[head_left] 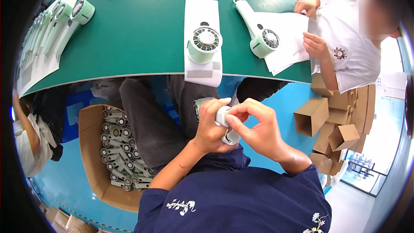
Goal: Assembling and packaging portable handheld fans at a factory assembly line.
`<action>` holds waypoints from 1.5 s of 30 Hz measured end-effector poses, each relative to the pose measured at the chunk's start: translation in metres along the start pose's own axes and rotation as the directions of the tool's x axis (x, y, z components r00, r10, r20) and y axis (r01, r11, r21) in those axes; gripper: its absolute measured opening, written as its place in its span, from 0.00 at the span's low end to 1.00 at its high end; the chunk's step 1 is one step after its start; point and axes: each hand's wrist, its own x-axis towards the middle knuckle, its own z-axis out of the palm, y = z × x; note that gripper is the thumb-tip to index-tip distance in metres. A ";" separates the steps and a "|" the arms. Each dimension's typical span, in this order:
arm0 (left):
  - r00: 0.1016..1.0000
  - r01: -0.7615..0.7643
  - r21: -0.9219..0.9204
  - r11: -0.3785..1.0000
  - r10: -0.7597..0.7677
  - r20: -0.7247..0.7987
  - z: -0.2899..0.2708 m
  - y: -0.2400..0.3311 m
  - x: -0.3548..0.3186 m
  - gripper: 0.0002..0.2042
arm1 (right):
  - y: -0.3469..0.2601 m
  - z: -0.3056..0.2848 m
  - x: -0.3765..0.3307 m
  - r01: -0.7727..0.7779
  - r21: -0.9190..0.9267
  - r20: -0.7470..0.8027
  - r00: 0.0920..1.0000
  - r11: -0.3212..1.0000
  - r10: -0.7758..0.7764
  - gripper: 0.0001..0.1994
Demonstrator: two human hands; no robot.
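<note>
Over my lap, my left hand point(209, 127) is closed around a pale green handheld fan point(199, 107); its round head shows beyond my knuckles and the rest is mostly covered. A whitish handle end with a small loop point(231, 137) pokes out below my fingers. With thumb and index finger, my right hand point(261, 129) pinches a small white rounded part point(222, 115), which also touches my left thumb. Whether that part is joined to the fan I cannot tell. Ahead on the green table point(142, 39), another handheld fan point(204, 45) lies on a white sheet point(202, 11).
A further fan point(265, 43) lies at the right beside white papers point(286, 39), near a seated co-worker point(349, 43). Several fans point(64, 21) line the table's left. Left of my legs stands a cardboard box point(92, 159) full of fans. Empty cartons point(311, 116) are stacked at right.
</note>
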 end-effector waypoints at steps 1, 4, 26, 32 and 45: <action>1.000 0.004 0.011 1.000 -0.004 0.001 0.000 0.000 0.000 0.23 | -0.002 0.001 -0.001 0.005 -0.029 -0.012 1.000 1.000 -0.006 0.06; 1.000 0.001 0.015 1.000 -0.001 -0.005 0.002 0.000 0.000 0.23 | -0.004 0.003 -0.002 0.002 -0.052 -0.043 0.999 0.999 -0.004 0.05; 1.000 -0.017 -0.066 0.998 0.018 0.016 -0.009 -0.002 -0.004 0.18 | 0.008 -0.013 -0.008 0.175 0.374 -0.159 0.980 0.911 -0.123 0.06; 0.999 -0.004 -0.155 0.988 0.011 0.047 -0.016 -0.006 -0.004 0.18 | 0.014 -0.011 0.007 0.197 0.024 -0.066 0.979 0.980 -0.195 0.10; 1.000 -0.028 -0.101 0.995 0.029 0.010 -0.001 -0.002 0.000 0.21 | 0.002 -0.027 0.025 0.250 -0.242 0.186 0.960 0.937 -0.208 0.07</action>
